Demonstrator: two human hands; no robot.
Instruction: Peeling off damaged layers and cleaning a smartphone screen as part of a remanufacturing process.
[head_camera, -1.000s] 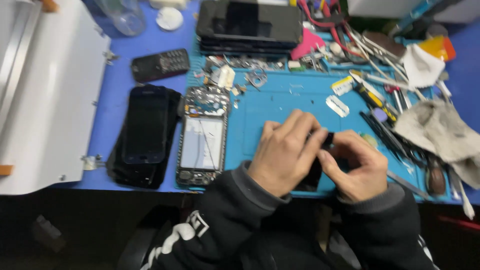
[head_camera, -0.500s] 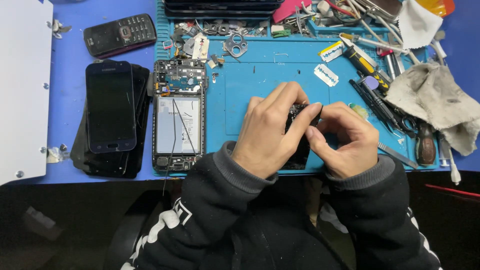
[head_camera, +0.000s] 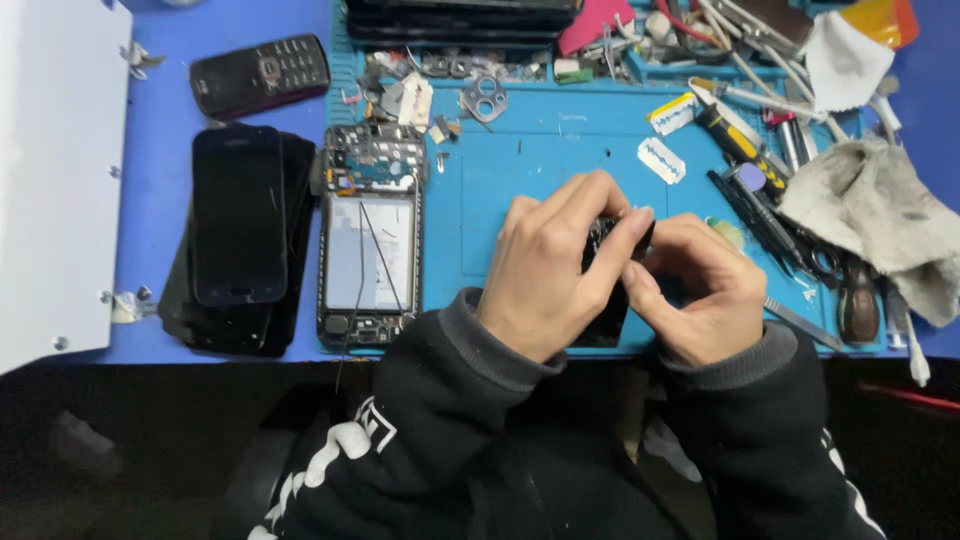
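Here we see both hands closed on a small black phone part (head_camera: 607, 262) over the blue work mat (head_camera: 520, 190): the left hand (head_camera: 555, 270) curls round its left edge to steady it, while the right hand (head_camera: 690, 290) pinches its upper corner, likely so the fingertips can work at it. To the left of the mat's middle lies an opened phone (head_camera: 368, 240), and just off the mat a stack of dark phones (head_camera: 238, 235). Compared with half a second ago, the grip looks unchanged; only the view has shifted slightly.
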